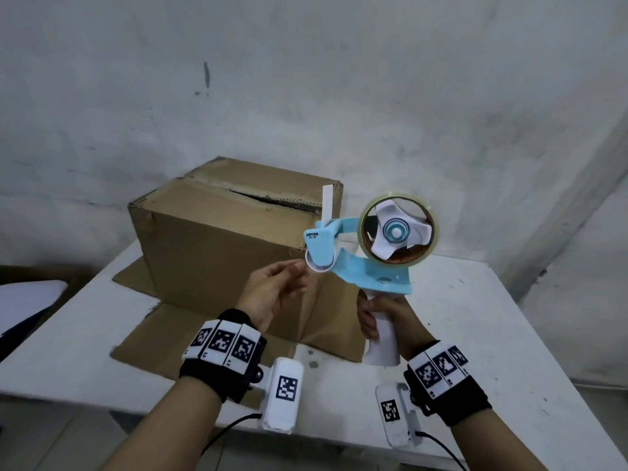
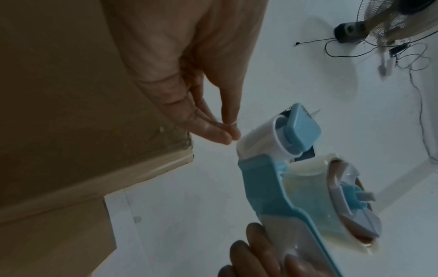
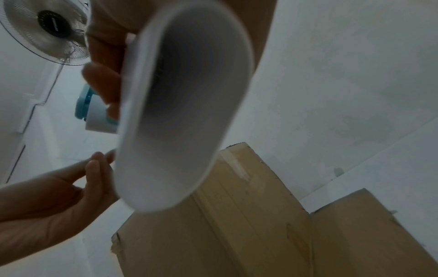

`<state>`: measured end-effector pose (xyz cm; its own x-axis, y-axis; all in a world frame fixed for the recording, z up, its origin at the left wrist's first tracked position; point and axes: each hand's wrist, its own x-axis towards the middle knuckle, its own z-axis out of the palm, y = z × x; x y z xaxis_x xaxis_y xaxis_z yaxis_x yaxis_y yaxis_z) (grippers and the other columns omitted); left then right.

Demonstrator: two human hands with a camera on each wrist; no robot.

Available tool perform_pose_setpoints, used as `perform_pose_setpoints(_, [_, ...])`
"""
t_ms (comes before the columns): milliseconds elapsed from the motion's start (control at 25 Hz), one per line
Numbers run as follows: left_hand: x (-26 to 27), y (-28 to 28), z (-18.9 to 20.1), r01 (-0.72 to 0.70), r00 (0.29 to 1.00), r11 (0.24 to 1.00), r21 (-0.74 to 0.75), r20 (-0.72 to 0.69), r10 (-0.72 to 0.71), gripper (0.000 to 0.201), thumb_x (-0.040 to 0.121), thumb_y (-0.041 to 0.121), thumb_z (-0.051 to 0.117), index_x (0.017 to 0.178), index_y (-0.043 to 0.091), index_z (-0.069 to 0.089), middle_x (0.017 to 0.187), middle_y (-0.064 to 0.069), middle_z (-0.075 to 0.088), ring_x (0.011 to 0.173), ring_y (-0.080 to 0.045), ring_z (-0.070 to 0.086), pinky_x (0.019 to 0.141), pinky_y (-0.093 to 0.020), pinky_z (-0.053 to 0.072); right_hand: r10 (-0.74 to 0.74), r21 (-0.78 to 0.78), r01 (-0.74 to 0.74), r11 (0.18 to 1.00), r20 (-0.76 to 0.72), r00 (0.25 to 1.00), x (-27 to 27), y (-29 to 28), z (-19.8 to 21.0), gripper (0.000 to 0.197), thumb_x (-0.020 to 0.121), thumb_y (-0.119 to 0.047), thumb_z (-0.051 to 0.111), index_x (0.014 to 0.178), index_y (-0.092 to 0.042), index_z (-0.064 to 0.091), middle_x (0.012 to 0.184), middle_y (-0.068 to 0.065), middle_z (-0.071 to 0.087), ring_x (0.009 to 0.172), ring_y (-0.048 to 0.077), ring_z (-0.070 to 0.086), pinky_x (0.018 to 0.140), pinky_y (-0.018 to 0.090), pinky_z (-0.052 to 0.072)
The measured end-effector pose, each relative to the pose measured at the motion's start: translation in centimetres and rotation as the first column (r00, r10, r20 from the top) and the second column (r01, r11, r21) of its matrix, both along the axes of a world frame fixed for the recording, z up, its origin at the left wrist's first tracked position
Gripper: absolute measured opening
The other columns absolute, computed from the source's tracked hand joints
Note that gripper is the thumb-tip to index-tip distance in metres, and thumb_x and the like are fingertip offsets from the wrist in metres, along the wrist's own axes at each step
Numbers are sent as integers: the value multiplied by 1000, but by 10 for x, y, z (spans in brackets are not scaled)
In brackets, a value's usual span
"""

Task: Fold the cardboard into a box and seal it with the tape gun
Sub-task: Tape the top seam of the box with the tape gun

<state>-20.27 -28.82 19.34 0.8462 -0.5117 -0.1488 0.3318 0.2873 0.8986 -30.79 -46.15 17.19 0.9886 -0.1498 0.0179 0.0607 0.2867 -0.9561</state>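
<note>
Head view shows the box standing on the bench toward its far left corner, top flaps folded in with an open seam between them and the bottom flaps splayed flat on the bench surface. The right hand is wrapped around the white handle of the tape gun, holding it upright above the bench just beside the box's near right corner. The left hand has thumb and fingertips pressed together at the front roller; whether they grip a tape end cannot be told, as clear tape does not show. The tape gun is judged light and rigid; hold it by the handle only, away from the serrated blade at the front. The loose tape end is thin, limp and sticky, and should be pinched by its edge and kept taut. The box is light, stiff corrugated board, worn at the edges; it will likely slide under pressure, so brace a side wall or press the flaps down while taping.
</note>
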Motion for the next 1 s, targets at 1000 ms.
perform_pose_setpoints(1000, [139, -52, 109, 131, 949, 897, 421, 207, -236, 46, 87, 4, 57, 130, 1, 40, 76, -5, 63, 51, -9, 63, 47, -19, 41, -337, -140, 362, 922, 174, 925, 89, -7, 64, 7, 65, -2, 53, 68, -5, 47, 46, -3, 48, 38, 10, 43, 37, 19, 35])
